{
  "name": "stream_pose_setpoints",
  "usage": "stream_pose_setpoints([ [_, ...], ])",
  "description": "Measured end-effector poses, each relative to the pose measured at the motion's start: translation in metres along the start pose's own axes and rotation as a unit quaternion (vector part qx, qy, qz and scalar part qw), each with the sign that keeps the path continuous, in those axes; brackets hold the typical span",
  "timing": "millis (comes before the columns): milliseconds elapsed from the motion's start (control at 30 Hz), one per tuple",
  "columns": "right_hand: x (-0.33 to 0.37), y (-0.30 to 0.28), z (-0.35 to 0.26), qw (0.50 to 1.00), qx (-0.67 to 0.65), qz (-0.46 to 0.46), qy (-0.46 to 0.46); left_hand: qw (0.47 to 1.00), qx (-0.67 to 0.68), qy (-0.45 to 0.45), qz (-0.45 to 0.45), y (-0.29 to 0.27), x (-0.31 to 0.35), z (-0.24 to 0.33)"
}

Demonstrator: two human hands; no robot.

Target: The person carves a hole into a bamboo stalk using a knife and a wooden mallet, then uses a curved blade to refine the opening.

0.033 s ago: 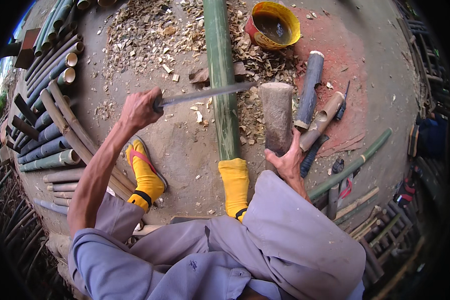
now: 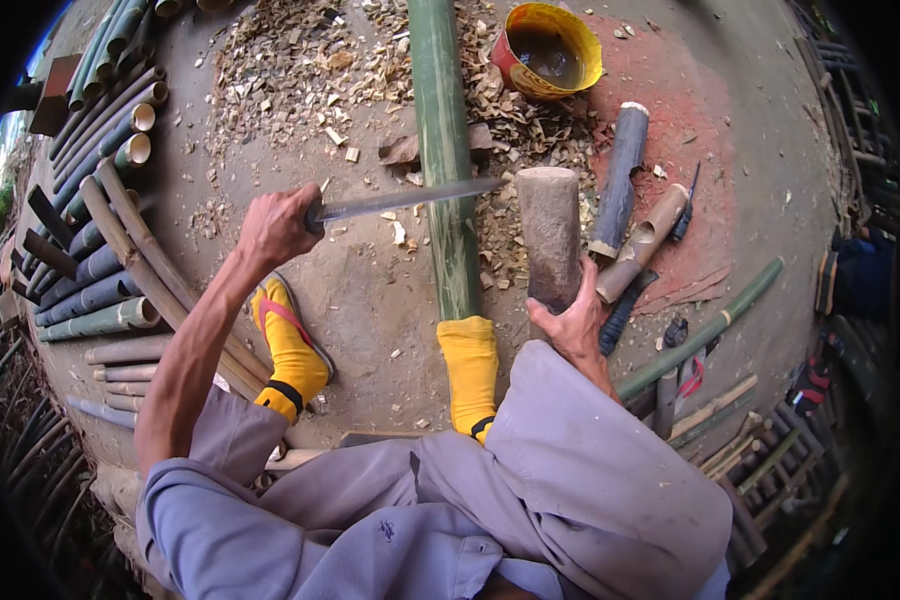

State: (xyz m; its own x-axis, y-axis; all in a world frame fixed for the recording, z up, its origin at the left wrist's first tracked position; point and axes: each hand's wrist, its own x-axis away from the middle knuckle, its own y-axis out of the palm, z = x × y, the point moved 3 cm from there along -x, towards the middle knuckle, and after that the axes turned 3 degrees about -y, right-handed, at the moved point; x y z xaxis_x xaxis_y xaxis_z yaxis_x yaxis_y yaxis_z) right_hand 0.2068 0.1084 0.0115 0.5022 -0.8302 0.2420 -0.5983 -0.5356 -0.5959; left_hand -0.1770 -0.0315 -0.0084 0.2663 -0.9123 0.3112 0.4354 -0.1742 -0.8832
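Note:
My left hand (image 2: 278, 222) is closed round the dark handle of a long-bladed knife (image 2: 410, 198). Its blade lies across a thick green bamboo pole (image 2: 436, 110), pointing right. A yellow-socked foot (image 2: 468, 365) is against the near end of the pole. My right hand (image 2: 576, 325) grips the near end of a thick, greyish-brown wooden mallet (image 2: 549, 230); the part inside the hand is hidden. Just right of the mallet lie a dark bamboo piece (image 2: 622, 180) and a brown bamboo piece with an oval hole (image 2: 646, 243).
A yellow and red bucket (image 2: 510, 68) with dark liquid stands at the back. Wood chips (image 2: 310, 80) litter the floor around the pole. Stacked bamboo lengths (image 2: 100, 270) line the left side. A thin green pole (image 2: 705, 330) and a slim dark tool (image 2: 686, 205) lie at right.
The knife blade has dropped slightly toward me at its tip. The mallet has shifted a little to the left with my right hand.

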Motion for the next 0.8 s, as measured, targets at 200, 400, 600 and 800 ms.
stream_pose_setpoints([
  [200,0.014,0.023,0.002,0.998,0.028,-0.053,0.036,0.999,-0.032,0.030,0.007,0.018,0.034,-0.005],
  [400,0.018,0.028,-0.004,0.997,0.007,-0.064,0.051,0.999,-0.042,0.029,-0.001,0.027,0.036,-0.012],
  [600,0.016,0.029,-0.001,0.997,0.014,-0.070,0.025,0.998,-0.040,0.051,0.014,0.028,0.034,-0.018],
  [800,0.012,0.025,-0.002,0.996,0.023,-0.080,-0.010,0.997,-0.035,0.065,0.022,0.028,0.034,-0.019],
])
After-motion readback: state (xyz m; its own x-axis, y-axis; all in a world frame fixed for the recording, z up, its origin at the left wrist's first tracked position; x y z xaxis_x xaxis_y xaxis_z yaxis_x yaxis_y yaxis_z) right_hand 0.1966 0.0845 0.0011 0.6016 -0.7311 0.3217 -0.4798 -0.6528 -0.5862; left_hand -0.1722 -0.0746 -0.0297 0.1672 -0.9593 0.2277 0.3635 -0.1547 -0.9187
